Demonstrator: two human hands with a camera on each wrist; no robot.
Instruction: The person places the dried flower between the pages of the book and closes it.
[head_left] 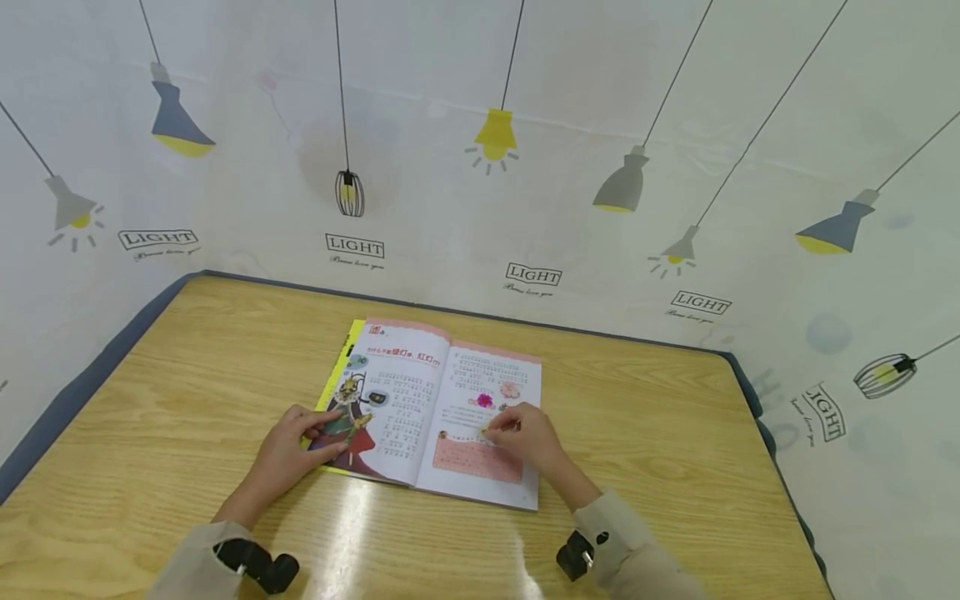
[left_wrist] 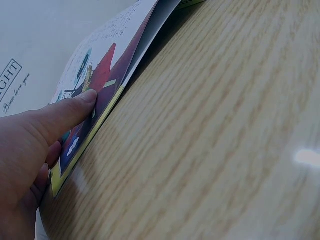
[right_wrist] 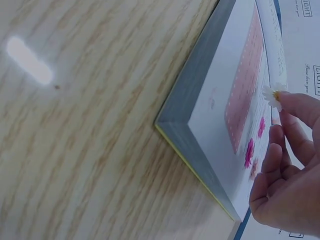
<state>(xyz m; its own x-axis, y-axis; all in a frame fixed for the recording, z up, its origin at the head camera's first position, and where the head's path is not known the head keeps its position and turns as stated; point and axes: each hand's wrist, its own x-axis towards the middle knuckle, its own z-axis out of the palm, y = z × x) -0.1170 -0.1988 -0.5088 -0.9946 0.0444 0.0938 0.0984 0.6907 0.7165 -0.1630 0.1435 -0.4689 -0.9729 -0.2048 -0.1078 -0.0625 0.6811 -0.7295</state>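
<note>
An open book [head_left: 405, 400] with printed pages lies on the wooden table. My left hand [head_left: 288, 442] rests on its left page, over a colourful picture, with index finger and thumb stretched out. In the left wrist view the thumb [left_wrist: 70, 112] presses flat near the yellow-edged border. Over the right page, my right hand [head_left: 528, 433] pinches a small white daisy [right_wrist: 273, 96] with a yellow centre between thumb and index finger. A magenta flower [head_left: 485, 400] and a pale pink flower [head_left: 510, 389] lie on that page, above a pink text box [head_left: 480, 460].
The wooden table [head_left: 660, 467] extends around the book on every side. Behind it and at both sides hangs a pale cloth [head_left: 420, 125] printed with lamps. Glare from a light shows on the tabletop near the front. Each wrist wears a black camera mount.
</note>
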